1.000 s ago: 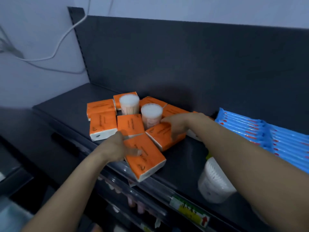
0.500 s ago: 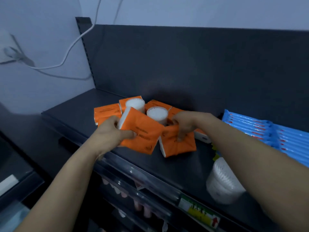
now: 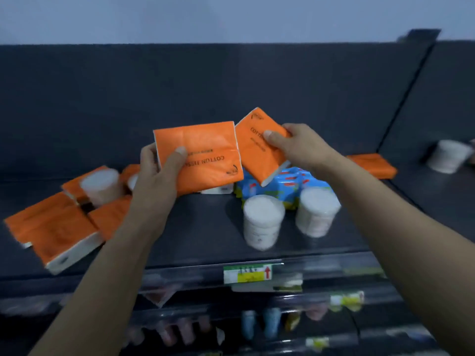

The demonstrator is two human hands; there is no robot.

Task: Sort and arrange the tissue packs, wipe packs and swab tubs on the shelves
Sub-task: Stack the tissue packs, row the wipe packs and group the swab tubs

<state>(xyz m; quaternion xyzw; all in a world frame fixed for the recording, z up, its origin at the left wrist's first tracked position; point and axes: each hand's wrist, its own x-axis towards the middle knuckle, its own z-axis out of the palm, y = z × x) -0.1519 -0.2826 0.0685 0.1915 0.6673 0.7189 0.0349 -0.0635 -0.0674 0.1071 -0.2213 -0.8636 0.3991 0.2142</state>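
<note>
Gripping w/ thumb on top, L hand [image 3: 154, 181] holds L pack [image 3: 205, 155] up-left of wipes [image 3: 290, 178]. R hand [image 3: 303, 147] pinches tilted R pack [image 3: 257, 150] above wipes. Tubs [image 3: 262, 219] stand just in front of wipes; shelf [image 3: 200, 227] surface shows left of them.

A green-and-yellow price label [image 3: 245, 274] (red arrow at its right end) is sitting at six o'clock; blurred bottles [image 3: 272, 326] are standing below it, a pale wall [image 3: 231, 16] spanning twelve o'clock.

1 head-worn view; close, facing forward and down onto the shelf [image 3: 205, 227]
</note>
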